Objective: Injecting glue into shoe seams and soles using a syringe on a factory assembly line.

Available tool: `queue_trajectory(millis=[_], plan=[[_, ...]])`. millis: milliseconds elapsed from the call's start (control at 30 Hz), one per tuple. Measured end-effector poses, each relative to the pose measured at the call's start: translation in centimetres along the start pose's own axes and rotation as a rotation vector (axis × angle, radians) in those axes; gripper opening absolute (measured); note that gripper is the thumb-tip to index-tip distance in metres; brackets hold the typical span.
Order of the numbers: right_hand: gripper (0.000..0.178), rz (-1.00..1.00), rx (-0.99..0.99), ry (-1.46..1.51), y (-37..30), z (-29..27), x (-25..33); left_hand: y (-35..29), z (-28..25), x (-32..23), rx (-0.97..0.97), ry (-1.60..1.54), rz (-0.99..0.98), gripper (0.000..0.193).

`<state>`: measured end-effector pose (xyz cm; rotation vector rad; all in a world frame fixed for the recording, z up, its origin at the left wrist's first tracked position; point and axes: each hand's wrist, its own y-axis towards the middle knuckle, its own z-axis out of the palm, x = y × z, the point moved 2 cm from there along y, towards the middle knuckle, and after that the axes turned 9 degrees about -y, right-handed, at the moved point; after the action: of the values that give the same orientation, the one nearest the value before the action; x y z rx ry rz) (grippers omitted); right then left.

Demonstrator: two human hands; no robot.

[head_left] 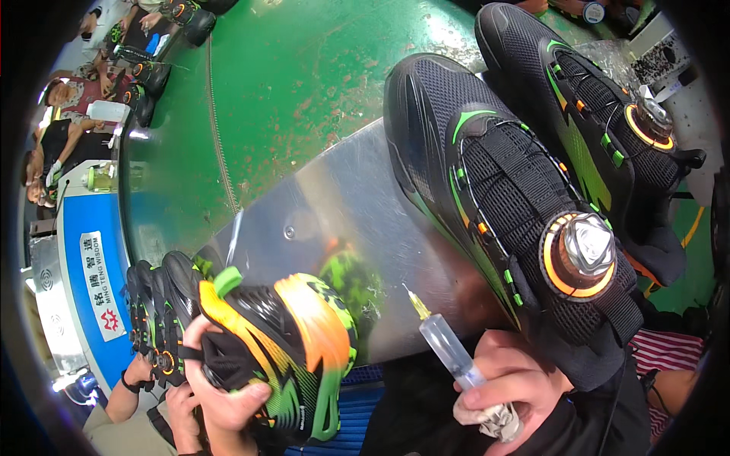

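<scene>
In my left hand (pixel 228 403) is a sneaker (pixel 251 327) with orange, yellow and green panels, a black lining and a green pull tab. The thumb and fingers grip it around the collar opening. My right hand (pixel 517 380) is closed around a clear syringe (pixel 447 346) with a yellow-based needle pointing up and left over the metal tabletop. Crumpled whitish paper or cloth (pixel 498 420) is bunched in the same hand. Just above that hand stands a black and green sneaker (pixel 509 175) with black laces and an orange-ringed dial (pixel 582 251).
A second black sneaker (pixel 601 114) stands farther right. The shiny metal tabletop (pixel 304 205) borders a green floor (pixel 304 76). Several shoes (pixel 163 304) line up at the left, close to another person's hand (pixel 182 410). Other people (pixel 76 99) sit at the far left.
</scene>
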<state>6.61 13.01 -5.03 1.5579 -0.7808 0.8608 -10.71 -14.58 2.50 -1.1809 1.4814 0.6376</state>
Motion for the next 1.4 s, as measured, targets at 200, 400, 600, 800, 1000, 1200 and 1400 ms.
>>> queue_trajectory(millis=[200, 400, 600, 800, 1000, 1200, 1400], plan=[[0.092, 0.111, -0.030, 0.059, -0.8, 0.6, -0.6, -4.4, 0.3, -0.2, -0.043, 0.258, 0.001, 0.116], [0.088, 0.200, 0.085, 0.130, -1.1, -0.2, 0.3, -6.1, -0.7, 3.0, -0.072, 0.209, 0.111, 0.123], [0.078, 0.036, -0.075, 0.399, 1.0, 1.1, -0.1, -5.6, 1.4, -0.1, 0.057, 0.296, 0.125, 0.074], [0.076, -0.017, -0.161, 0.489, 2.7, 1.6, -1.0, -3.1, 1.2, 0.5, 0.095, 0.306, 0.158, 0.060], [0.077, 0.043, -0.205, 0.476, 3.3, 1.9, -0.6, -1.8, 1.1, 0.7, 0.115, 0.284, 0.156, 0.061], [0.078, 0.086, -0.172, 0.527, 3.1, 2.5, -1.6, -1.7, 0.6, 1.6, 0.092, 0.301, 0.138, 0.063], [0.062, 0.200, -0.070, 0.616, 3.2, 2.3, -1.6, -1.6, 0.6, 1.6, 0.089, 0.293, 0.135, 0.064]])
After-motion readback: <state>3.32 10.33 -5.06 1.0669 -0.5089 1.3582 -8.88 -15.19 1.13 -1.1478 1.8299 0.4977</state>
